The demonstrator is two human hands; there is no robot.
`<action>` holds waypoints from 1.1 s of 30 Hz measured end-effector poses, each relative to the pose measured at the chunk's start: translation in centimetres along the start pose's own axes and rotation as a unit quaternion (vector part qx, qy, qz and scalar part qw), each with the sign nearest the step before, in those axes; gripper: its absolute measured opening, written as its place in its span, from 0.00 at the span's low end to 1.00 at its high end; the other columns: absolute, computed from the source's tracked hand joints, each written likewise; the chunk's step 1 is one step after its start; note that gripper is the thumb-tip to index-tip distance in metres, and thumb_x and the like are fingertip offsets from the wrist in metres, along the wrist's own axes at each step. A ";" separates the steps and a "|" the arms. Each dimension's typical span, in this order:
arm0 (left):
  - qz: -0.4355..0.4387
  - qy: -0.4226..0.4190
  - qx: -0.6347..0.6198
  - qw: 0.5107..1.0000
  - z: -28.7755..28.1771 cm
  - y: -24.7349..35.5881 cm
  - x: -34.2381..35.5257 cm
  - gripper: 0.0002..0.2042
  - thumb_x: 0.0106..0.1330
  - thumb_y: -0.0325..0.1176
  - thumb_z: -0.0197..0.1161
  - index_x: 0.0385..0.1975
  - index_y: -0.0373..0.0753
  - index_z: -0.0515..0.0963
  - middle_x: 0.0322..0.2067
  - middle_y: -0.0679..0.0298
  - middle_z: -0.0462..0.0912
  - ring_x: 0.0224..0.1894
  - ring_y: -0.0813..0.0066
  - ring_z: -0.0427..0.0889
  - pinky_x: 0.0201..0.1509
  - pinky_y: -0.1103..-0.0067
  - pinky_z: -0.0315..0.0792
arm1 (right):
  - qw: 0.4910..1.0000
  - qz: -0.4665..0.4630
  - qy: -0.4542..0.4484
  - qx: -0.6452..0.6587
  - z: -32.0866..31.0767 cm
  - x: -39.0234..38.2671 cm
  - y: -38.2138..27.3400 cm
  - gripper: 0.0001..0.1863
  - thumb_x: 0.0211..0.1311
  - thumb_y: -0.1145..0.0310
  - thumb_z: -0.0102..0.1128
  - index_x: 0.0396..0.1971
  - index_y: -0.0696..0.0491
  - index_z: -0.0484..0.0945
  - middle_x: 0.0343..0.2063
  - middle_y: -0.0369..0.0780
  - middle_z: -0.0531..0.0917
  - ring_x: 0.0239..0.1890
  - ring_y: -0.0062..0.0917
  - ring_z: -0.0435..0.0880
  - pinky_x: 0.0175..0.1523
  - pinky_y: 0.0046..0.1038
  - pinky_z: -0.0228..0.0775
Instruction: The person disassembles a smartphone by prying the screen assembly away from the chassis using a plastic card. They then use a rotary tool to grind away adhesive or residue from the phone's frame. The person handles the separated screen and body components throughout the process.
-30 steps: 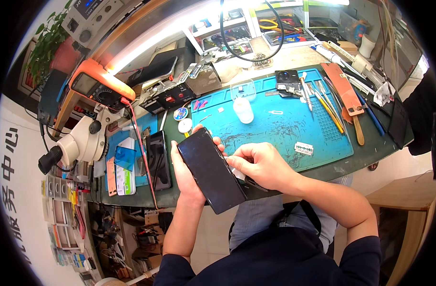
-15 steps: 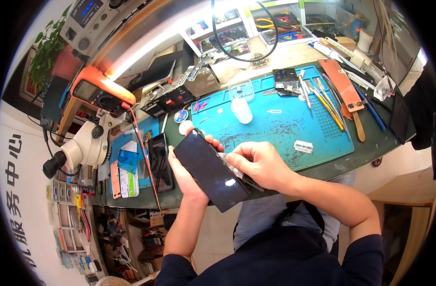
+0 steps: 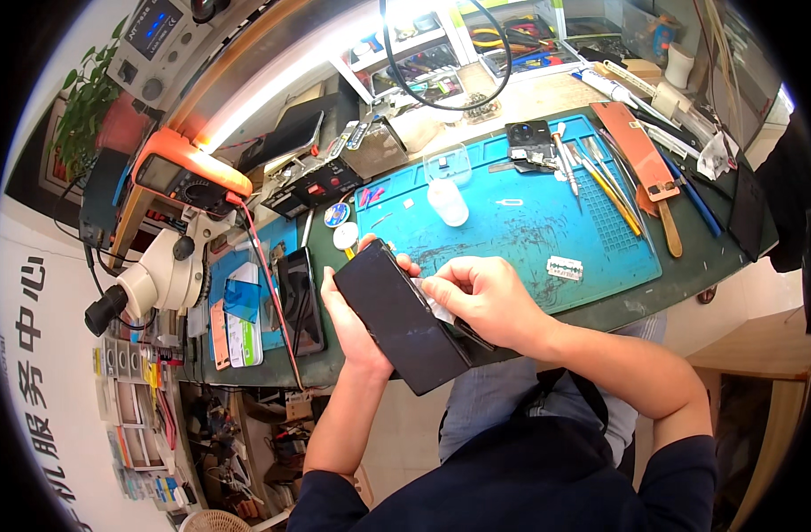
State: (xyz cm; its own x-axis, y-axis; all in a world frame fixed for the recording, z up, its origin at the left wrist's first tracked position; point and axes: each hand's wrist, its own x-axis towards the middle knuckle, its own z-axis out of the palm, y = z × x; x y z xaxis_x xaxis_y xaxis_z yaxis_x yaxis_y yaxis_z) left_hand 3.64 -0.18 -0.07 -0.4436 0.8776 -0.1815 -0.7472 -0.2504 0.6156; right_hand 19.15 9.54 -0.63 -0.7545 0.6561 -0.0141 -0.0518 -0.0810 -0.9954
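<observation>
While above the blue mat [image 3: 529,222], both hands clamped: left hand [image 3: 356,315] around black phone [image 3: 401,315], right hand [image 3: 481,297] on white cloth [image 3: 434,306].

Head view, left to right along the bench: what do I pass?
Microscope → dark phone lying on the bench → left hand → black panel it holds → right hand → razor blade → brown-handled tool.

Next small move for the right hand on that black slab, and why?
Probably draw the white wipe further along the dark slab. The left hand cradles the slab from beneath, tilted above the bench edge, and the right hand pinches the wipe against its right edge, so most of the face looks unwiped.
</observation>
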 end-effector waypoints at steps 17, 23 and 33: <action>-0.099 -0.062 0.046 0.992 -0.4 2.0 0.2 0.32 0.79 0.62 0.28 0.68 0.47 0.67 0.50 0.50 0.80 0.50 0.55 0.84 0.50 0.57 0.83 | 0.975 -0.146 0.065 -0.157 0.5 0.3 0.6 0.13 0.71 0.67 0.64 0.31 0.62 0.83 0.21 0.36 0.84 0.22 0.12 0.77 0.27 0.23 0.68; -0.124 -0.089 0.037 0.987 -0.5 1.8 0.2 0.35 0.76 0.67 0.27 0.67 0.50 0.66 0.49 0.54 0.80 0.49 0.53 0.84 0.45 0.45 0.83 | 0.997 -0.054 0.047 -0.030 0.8 0.3 0.3 0.14 0.69 0.65 0.63 0.28 0.61 0.83 0.19 0.43 0.84 0.20 0.24 0.81 0.29 0.31 0.71; -0.207 -0.072 0.038 0.975 -0.2 3.0 0.4 0.35 0.75 0.68 0.32 0.64 0.47 0.69 0.47 0.53 0.82 0.41 0.52 0.87 0.36 0.46 0.83 | 0.997 -0.036 0.009 -0.070 -0.1 0.2 -0.2 0.15 0.69 0.64 0.63 0.29 0.61 0.84 0.16 0.39 0.79 0.19 0.18 0.74 0.27 0.29 0.67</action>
State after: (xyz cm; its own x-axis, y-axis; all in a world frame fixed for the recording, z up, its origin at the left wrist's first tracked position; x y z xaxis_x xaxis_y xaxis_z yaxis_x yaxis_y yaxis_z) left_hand 1.15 -0.66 1.55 -0.0333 0.9465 -0.3210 -0.8066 0.1642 0.5678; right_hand 19.05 9.80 -0.47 -0.7409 0.6692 0.0578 -0.0131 0.0717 -0.9973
